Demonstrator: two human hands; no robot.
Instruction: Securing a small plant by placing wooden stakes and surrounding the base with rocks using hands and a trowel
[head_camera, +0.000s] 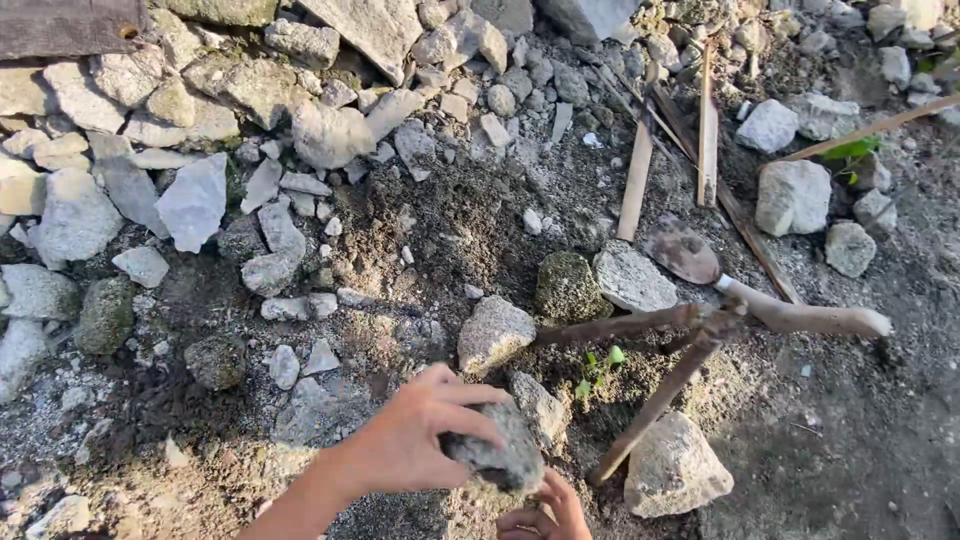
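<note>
My left hand (415, 440) reaches in from the lower left and grips a rough grey stone (500, 455) from above, just over the soil. At the bottom edge my right hand (548, 510) sits right under that stone with its fingers curled up against the lower side; most of this hand is out of frame. A small green seedling (598, 368) grows just right of the stone. Beside it stand brown sticks (660, 395) that cross like a tripod.
A trowel (684, 250) with a pale handle (805, 318) lies to the right. Pale rocks (672, 470) (493, 332) and a mossy stone (568, 285) ring the seedling. A heap of rubble (190, 205) fills the left and the top. Thin wooden slats (636, 180) lie above.
</note>
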